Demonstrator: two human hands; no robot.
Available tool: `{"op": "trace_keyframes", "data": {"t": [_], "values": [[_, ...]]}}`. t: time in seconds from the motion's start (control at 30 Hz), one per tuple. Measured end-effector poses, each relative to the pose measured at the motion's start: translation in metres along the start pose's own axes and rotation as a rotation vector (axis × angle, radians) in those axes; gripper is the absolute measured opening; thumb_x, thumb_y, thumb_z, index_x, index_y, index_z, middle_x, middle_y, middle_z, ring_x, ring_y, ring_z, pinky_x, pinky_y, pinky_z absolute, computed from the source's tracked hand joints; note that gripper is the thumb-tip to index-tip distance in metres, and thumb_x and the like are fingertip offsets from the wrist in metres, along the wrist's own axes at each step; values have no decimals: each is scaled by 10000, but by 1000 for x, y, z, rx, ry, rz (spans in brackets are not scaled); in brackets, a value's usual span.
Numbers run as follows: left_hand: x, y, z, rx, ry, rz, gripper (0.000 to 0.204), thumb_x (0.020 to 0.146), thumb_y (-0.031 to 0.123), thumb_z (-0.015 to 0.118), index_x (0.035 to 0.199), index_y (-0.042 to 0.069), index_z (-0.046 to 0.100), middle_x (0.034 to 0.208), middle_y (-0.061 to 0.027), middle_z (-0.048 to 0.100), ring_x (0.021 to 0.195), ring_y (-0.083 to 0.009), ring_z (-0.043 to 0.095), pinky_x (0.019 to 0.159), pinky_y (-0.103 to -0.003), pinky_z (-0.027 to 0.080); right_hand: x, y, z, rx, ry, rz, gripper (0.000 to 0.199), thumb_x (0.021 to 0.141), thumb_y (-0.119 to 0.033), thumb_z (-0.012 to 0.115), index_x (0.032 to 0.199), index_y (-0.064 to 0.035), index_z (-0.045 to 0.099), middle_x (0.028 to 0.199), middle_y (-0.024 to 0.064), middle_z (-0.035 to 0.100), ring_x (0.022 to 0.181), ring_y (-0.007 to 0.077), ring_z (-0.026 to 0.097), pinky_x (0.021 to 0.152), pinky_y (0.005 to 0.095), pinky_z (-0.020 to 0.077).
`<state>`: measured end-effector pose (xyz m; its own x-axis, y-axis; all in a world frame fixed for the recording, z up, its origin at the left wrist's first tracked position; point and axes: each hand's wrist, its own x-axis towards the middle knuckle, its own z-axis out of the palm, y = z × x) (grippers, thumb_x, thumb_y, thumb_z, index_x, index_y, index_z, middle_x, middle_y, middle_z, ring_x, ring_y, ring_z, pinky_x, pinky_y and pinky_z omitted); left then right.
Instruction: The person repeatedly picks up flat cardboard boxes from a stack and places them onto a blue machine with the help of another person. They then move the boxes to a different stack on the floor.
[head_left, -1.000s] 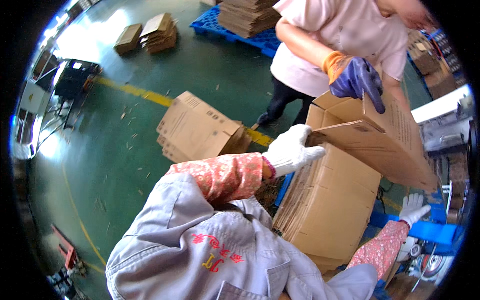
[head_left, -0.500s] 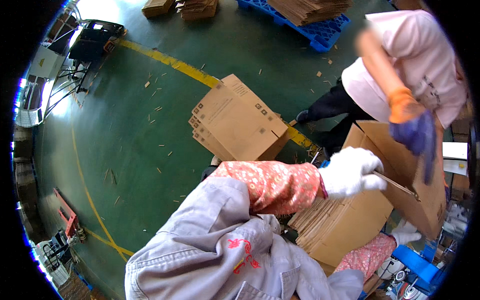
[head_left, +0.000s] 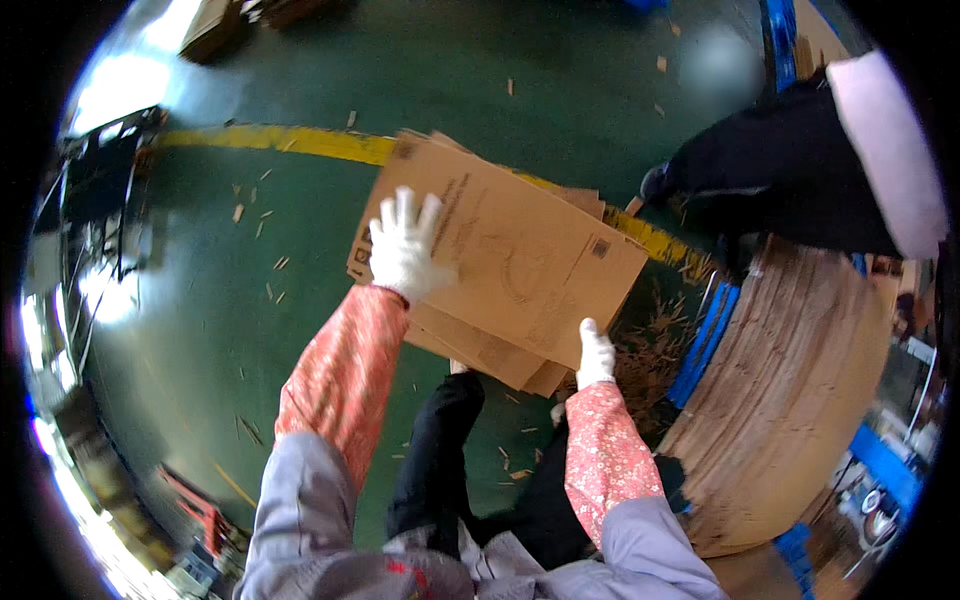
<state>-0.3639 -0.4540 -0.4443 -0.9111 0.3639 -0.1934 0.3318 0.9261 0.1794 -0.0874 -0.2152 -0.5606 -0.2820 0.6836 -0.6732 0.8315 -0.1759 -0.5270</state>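
Note:
A flattened cardboard carton [head_left: 515, 255], brown with dark print, lies on top of a small pile of flattened cartons [head_left: 480, 352] on the floor before me. My left hand [head_left: 405, 250], in a white glove, rests over its left part with the fingers spread. At its near right corner, my right hand [head_left: 596, 352], also gloved in white, grips the edge with the thumb on top; its other fingers are mostly hidden. The sheets beneath stick out unevenly at the near and far sides.
To the right, a tall stack of cardboard [head_left: 780, 390] stands beside a blue pallet edge [head_left: 705, 345]. A co-worker's dark-trousered leg [head_left: 790, 165] is at the upper right. Cardboard scraps [head_left: 650, 350] litter the green floor near a yellow line [head_left: 290, 140]. A red-framed object [head_left: 195, 510] stands lower left.
My view has swung from the stack at the right to the floor pile. Both hands have moved from the carton there onto the pile's top carton. The co-worker's hand is out of view.

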Motion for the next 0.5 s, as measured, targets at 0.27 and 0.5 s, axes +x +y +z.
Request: {"op": "trace_keyframes", "data": {"t": [0.27, 0.5], "values": [[-46, -38, 145, -12, -121, 111, 1177, 542, 452, 921, 1460, -46, 379, 1503, -331, 312, 1384, -494, 318, 1138, -613, 264, 55, 88, 49, 363, -355, 17, 526, 865, -296, 819, 1263, 3, 651, 1210, 43, 691, 1092, 196, 626, 990, 357, 480], [-45, 39, 65, -167, 134, 449, 1063, 565, 382, 926, 1465, 98, 437, 1552, -314, 292, 1422, -543, 277, 1128, -707, 241, 12, 157, 6, 125, -435, 134, 474, 886, -201, 797, 1269, 27, 636, 1224, 78, 704, 1116, 198, 638, 991, 338, 472]]}}
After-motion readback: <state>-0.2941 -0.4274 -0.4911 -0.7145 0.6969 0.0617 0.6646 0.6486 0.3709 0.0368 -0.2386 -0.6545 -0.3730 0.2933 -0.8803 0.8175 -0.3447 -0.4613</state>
